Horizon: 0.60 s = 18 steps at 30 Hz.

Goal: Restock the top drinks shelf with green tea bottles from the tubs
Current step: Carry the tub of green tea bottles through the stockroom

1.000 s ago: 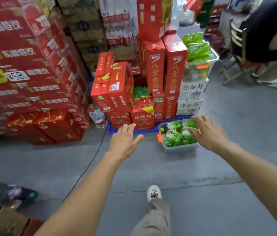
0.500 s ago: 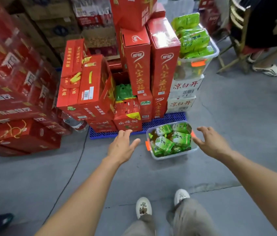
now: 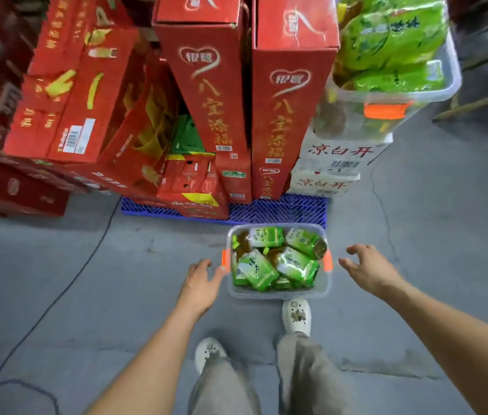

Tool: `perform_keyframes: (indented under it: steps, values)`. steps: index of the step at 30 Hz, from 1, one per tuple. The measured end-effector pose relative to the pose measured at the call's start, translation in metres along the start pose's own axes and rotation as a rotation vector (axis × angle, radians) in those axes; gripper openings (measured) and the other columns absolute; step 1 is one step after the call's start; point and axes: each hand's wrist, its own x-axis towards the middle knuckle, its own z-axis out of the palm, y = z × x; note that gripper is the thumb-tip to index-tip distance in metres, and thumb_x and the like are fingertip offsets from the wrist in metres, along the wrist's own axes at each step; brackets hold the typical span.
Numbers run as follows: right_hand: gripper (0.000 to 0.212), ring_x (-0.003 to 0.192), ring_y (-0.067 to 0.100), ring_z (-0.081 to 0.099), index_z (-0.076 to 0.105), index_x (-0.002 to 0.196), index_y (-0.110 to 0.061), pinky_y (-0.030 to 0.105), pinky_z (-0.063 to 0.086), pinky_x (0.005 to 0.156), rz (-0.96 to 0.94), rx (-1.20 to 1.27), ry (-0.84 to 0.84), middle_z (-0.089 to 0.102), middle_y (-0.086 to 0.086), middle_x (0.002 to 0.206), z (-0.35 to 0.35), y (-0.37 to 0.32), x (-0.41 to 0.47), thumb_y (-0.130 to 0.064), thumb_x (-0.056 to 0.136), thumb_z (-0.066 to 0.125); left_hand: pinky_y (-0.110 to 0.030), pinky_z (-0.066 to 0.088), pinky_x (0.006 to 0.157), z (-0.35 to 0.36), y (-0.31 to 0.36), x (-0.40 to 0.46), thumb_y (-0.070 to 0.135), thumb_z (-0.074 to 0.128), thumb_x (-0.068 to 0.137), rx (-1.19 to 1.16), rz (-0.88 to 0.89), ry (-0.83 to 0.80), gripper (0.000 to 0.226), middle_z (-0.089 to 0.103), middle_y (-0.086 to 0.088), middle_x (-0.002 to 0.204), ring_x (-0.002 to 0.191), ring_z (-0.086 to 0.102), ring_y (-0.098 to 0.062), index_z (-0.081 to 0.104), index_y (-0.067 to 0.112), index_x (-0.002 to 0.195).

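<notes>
Bottles point(image 3: 278, 262) of green tea, shrink-wrapped in green packs, lie jumbled on their sides in a clear tub point(image 3: 278, 292) that sits on the grey floor point(image 3: 416, 235), and everything else here is best placed from that tub. Its long axis runs away from the person, toward the blue pallet point(image 3: 281, 209) just behind its far end, and an orange handle clip sits on each long side. The left hand point(image 3: 202, 280) is just beside the tub's left wall, fingers point(image 3: 218, 272) extended and loose, their tips at or almost at the left orange clip point(image 3: 226, 260); whether they touch it I cannot tell. The right hand point(image 3: 368, 271) is near the tub's right side, apart from the right clip point(image 3: 328, 261), fingers spread and slightly curled, holding nothing. So the tub lies between the two hands and a little ahead of them, the left hand being nearer. This looks like a two-handed lift by the sides, not yet begun. Beyond the tub stand red cartons point(image 3: 290, 115) on the pallet, and up to its right a second tub point(image 3: 392, 97) of green packs rests on white cases point(image 3: 338, 166). A white shoe point(image 3: 296, 316) stands just at the tub's near end.
</notes>
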Motion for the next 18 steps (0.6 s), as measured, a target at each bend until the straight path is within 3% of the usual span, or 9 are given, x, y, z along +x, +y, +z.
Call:
perform_keyframes:
  steps: [6,10,14,18]
  values:
    - [0.044,0.12,0.032,0.056,0.055,0.131,-0.006,0.038,0.044,0.099,0.082,0.18,-0.125,0.056,0.017,0.133,0.066,0.034,0.111,-0.036,0.099,0.053,-0.035,0.045,0.096,0.08,0.009,0.091,0.043,0.054,0.1,-0.003,-0.076,-0.085,0.049,0.054,-0.016,0.133,0.118,0.059,-0.032,0.053,0.012,0.138]
    - [0.041,0.116,0.035,0.057,0.056,0.129,0.001,0.034,0.041,0.087,0.141,0.278,-0.078,0.06,0.023,0.123,0.11,0.061,0.19,-0.029,0.101,0.051,-0.039,0.046,0.099,0.124,-0.012,0.176,0.037,0.057,0.1,0.016,-0.137,-0.102,0.046,0.056,-0.02,0.129,0.117,0.058,-0.037,0.055,0.009,0.136]
    - [0.049,0.135,0.036,0.043,0.047,0.142,-0.005,0.04,0.034,0.109,0.182,0.407,0.009,0.05,0.025,0.14,0.149,0.087,0.26,-0.034,0.103,0.047,-0.044,0.041,0.107,0.164,-0.037,0.249,0.036,0.055,0.101,-0.065,-0.215,0.033,0.053,0.05,-0.026,0.137,0.127,0.052,-0.042,0.048,0.005,0.144]
    - [0.064,0.142,0.036,0.032,0.039,0.147,0.001,0.04,0.024,0.116,0.336,0.499,0.028,0.038,0.025,0.151,0.185,0.109,0.317,-0.046,0.104,0.036,-0.046,0.02,0.119,0.193,-0.062,0.3,0.042,0.037,0.107,-0.202,-0.415,0.195,0.064,0.024,-0.023,0.161,0.148,0.026,-0.039,0.024,0.006,0.158]
